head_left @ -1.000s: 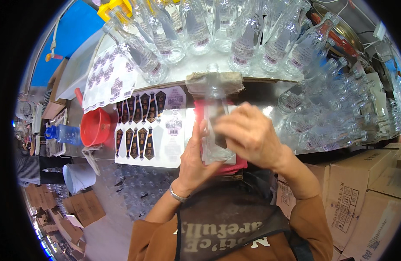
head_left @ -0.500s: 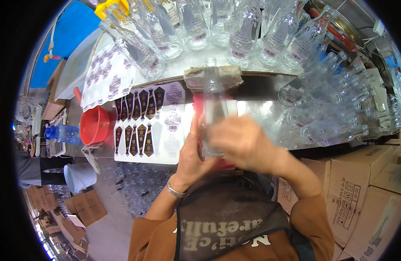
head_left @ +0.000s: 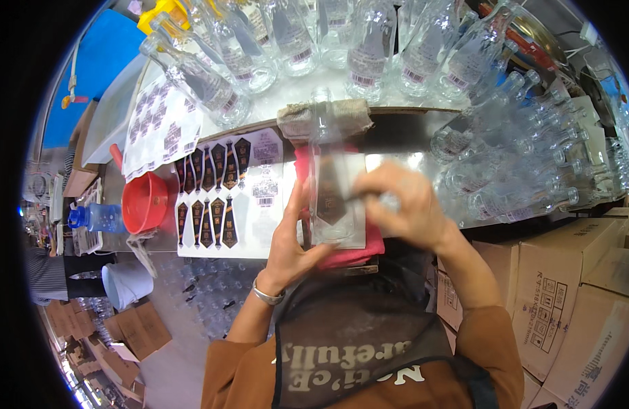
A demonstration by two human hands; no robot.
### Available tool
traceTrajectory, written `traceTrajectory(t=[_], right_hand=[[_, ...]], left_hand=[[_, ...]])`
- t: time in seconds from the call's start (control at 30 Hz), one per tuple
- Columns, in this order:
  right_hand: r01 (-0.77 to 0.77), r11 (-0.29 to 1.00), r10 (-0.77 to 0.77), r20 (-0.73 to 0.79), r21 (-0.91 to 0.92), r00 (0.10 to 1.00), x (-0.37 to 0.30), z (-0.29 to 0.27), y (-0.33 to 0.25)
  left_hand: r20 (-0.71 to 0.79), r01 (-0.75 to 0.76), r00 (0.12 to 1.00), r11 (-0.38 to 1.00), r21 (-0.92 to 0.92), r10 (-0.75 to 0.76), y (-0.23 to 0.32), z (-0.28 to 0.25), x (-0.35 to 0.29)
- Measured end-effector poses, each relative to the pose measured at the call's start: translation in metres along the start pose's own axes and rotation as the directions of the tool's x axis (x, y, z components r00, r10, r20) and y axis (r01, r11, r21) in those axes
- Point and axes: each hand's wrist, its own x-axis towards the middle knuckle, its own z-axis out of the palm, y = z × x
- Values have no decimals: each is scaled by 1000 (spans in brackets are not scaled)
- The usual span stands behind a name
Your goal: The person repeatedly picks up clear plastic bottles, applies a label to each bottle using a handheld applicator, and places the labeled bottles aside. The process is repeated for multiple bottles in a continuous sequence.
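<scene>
A clear glass bottle (head_left: 326,146) lies in front of me, its neck resting on a rolled beige cloth (head_left: 355,112) and its base toward me. A dark, tie-shaped label (head_left: 330,198) shows on its body. My left hand (head_left: 287,238) is closed about the bottle's lower left side, thumb near the base. My right hand (head_left: 406,204) is at the bottle's right side beside the label; motion smears its bent fingers. Under the bottle are a white pad (head_left: 357,163) and a pink-red cloth (head_left: 369,252). A sheet of tie-shaped labels (head_left: 249,228) lies to the left.
Several labelled bottles (head_left: 365,61) stand along the far shelf; more bottles (head_left: 505,177) lie piled at right. A red plastic pot (head_left: 144,204), a printed sticker sheet (head_left: 157,119) and a blue-capped jug (head_left: 103,218) are at left. Cardboard boxes (head_left: 553,293) stand at lower right.
My right hand has moved right, off the middle of the bottle, uncovering the dark label. My left hand stays at the bottle's lower left side. The whole view has shifted slightly.
</scene>
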Motion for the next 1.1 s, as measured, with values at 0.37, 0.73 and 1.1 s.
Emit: traceTrajectory(t=[0.37,0.73,1.1], right_hand=[[152,954,-210,-215,-258,954,66,3,11],[405,875,-395,93,-264,914,26,20,-18],[-517,669,547,119,533,829,-40,23,34]], left_hand=[[-24,-51,998,999,19,52,5,3,-3],[-84,-83,993,996,-11,82,-1,9,-4],[-119,-43,993,950,-308,6,32,20,8]])
